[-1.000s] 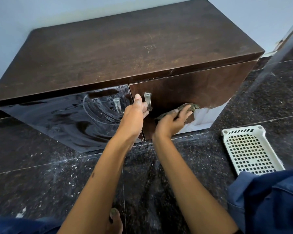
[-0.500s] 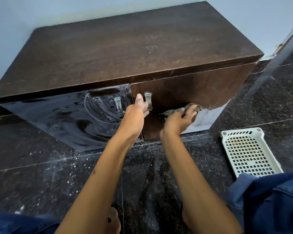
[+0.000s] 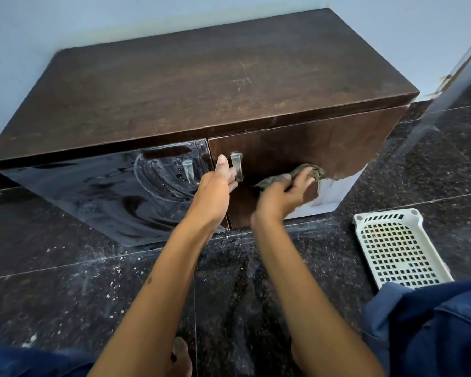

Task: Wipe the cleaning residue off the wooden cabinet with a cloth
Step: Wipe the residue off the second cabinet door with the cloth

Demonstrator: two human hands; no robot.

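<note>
The dark wooden cabinet (image 3: 215,85) stands against the wall on a black floor. Its left door (image 3: 98,191) is glossy with wet swirl marks. On the right door (image 3: 310,142) a white patch of residue (image 3: 335,191) covers the lower right corner. My right hand (image 3: 283,197) holds a bunched, dirty cloth (image 3: 272,182) and presses it against the right door, just left of the white patch. My left hand (image 3: 219,186) has its fingers curled at the right door's metal handle (image 3: 236,165), thumb pointing up.
A white perforated plastic tray (image 3: 397,248) lies on the floor to the right of the cabinet. The black speckled floor (image 3: 65,281) is dusted with white specks. My blue-clad knees fill the lower corners, and a bare foot (image 3: 181,357) shows at the bottom.
My right hand has slid the cloth slightly to the right, up to the edge of the white patch. My left hand has stayed at the handle.
</note>
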